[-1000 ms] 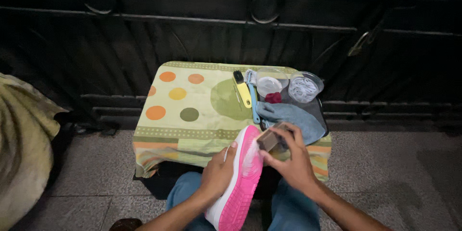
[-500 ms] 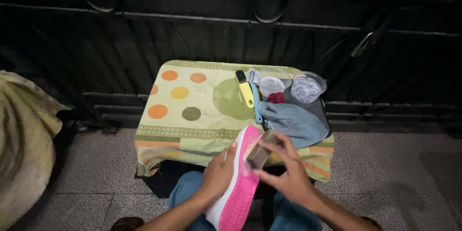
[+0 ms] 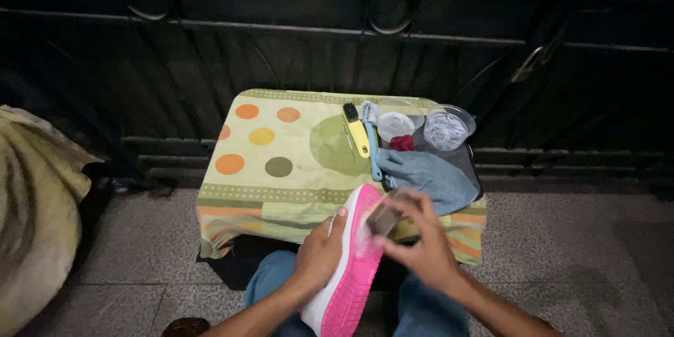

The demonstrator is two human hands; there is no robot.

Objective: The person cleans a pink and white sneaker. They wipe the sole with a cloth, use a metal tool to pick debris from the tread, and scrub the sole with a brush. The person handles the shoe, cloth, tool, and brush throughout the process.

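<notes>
My left hand [image 3: 319, 256] grips a pink-soled white shoe [image 3: 351, 274], held sole up over my lap. A small brush [image 3: 382, 217], blurred by motion, is in my right hand [image 3: 421, 242] and pressed against the front of the sole. Just beyond the shoe is a small table under a green cloth with orange and yellow dots [image 3: 281, 161].
On the table lie a yellow brush [image 3: 357, 132], a blue-handled brush [image 3: 372, 151], a blue-grey cloth [image 3: 428, 179], a clear cup [image 3: 399, 126] and a clear bowl with white contents [image 3: 448, 126]. A dark metal railing [image 3: 337, 35] stands behind. A beige fabric heap [image 3: 35, 225] lies at left.
My right hand with the brush has slid along the shoe sole toward me and left. The left hand keeps its hold on the shoe.
</notes>
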